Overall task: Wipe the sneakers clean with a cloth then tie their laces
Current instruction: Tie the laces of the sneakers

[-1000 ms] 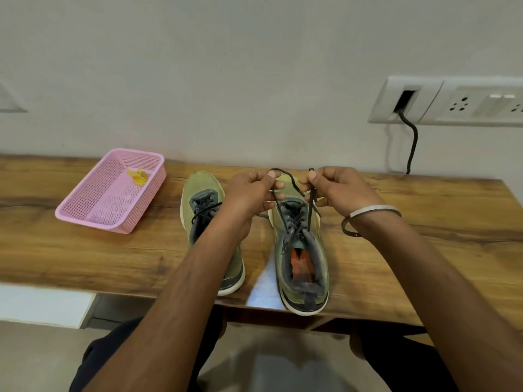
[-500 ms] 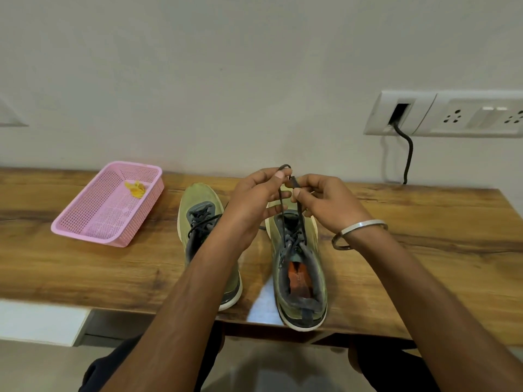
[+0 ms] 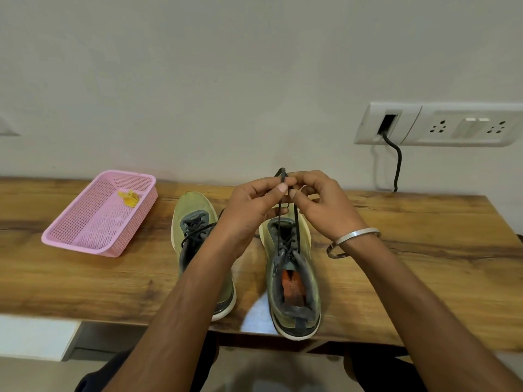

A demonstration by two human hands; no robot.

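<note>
A: The fingers (image 3: 278, 190) of the left hand (image 3: 252, 205) are curling and pinching the dark thin shoelace (image 3: 295, 224) between thumb and forefinger. The right hand (image 3: 322, 205) is doing the same just beside it, so both hands are meeting above the toe of the shoe.

B: And where is the lace going?

A: Two strands are running tight from the pinch down to the eyelets of the right olive-green sneaker with a white sole and orange insole (image 3: 293, 275). A small loop of the lace is standing up above the fingertips.

B: Where are the shoes sitting?

A: Both are lying on the brown wooden table (image 3: 410, 278), toes toward the wall. The left olive-green sneaker (image 3: 192, 219) is sitting beside the other one, partly behind the left forearm, and its dark laces are lying loose.

B: Anything else?

A: A pink perforated plastic basket (image 3: 99, 216) is standing at the left of the table, well apart from the shoes, with something small and yellow (image 3: 129, 197) inside; I cannot tell what it is. A silver metal bangle (image 3: 353, 241) is hanging on the right wrist. A white socket panel (image 3: 438, 124) is on the wall, with a black cable (image 3: 397, 165) hanging down from it.
</note>
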